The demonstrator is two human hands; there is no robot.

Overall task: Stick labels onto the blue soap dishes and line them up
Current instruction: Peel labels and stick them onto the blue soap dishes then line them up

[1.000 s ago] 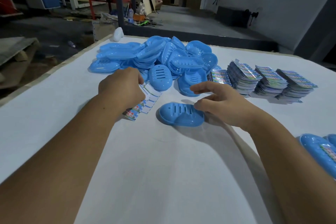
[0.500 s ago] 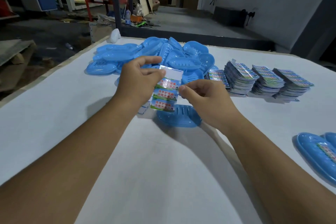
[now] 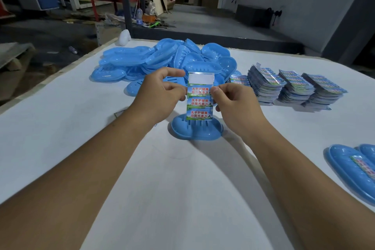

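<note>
Right, far left of your white table sits the heap of blue plastic oval soap dishes, slotted bases showing, piled loosely and reaching toward the back edge. A small white rounded object sits at the table's far edge just behind the heap; too blurred to identify.

Your left hand is raised over the table, thumb and fingers curled, pinching the left edge of the label strip. That strip is a vertical backing sheet: blank white at the top, three printed stickers with red text on a green and blue ground below it. It hangs upright between your hands.

Directly under the strip, a single blue slotted soap dish lies on the table, apart from the heap. The strip's bottom edge overlaps it in view; probably not touching, but hard to tell.

Your right hand is curled on the strip's right edge, thumb and forefinger nipping at the top sticker.

Right of that, three stacks of printed label sheets stand side by side on the table. At the far right edge, labelled blue soap dishes lie next to each other, partly cut off by the frame.
</note>
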